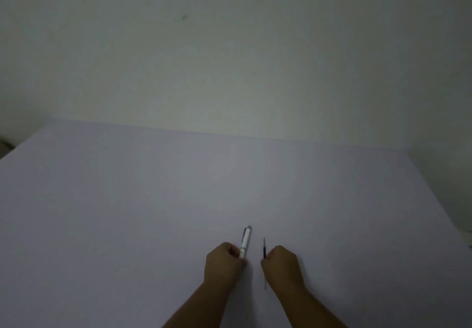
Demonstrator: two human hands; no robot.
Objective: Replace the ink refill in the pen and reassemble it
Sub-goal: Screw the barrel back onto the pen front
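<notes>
Left hand (222, 263): near centre of the table, fingers curled shut around the lower end of the pen barrel.
Right hand (282, 263): just right of the left hand, apart from it, fingers pinched closed on the ink refill.
Pen barrel (246, 242): white, long axis running near to far, tilted slightly right; clip end points far. Interior contents cannot be determined.
Ink refill (264, 248): thin, dark, near-upright axis, tip pointing far; outside the barrel, just beside it.
Table (127, 200): pale lavender surface.
Wall (229, 46): plain, behind the far edge.
</notes>
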